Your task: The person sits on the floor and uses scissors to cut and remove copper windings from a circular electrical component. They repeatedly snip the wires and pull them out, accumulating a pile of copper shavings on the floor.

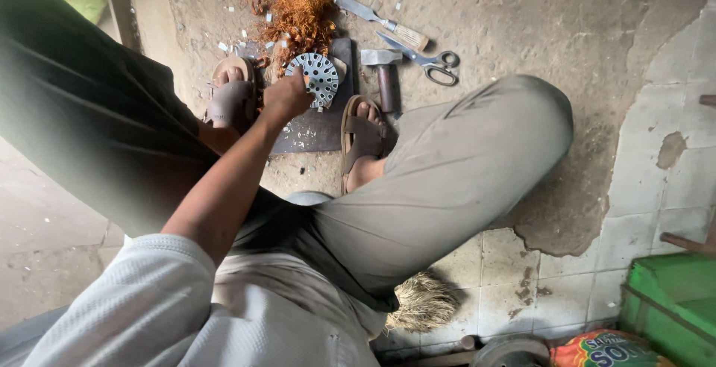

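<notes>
My left hand [286, 96] reaches down between my knees and grips the left edge of a round slotted metal disc [319, 77]. The disc rests tilted on a dark mat [319, 127] on the concrete floor. Just beyond it lies a tangled heap of copper wire [302, 10]. My sandalled feet [230, 98] [364, 137] stand on either side of the mat. My right hand is out of sight.
A hammer [385, 74], scissors [431, 62] and a wooden-handled flat tool [382, 21] lie to the right of the disc. A green crate [671, 300] and a colourful bag [604, 349] sit at the lower right. A bristly brush [422, 303] lies under my right thigh.
</notes>
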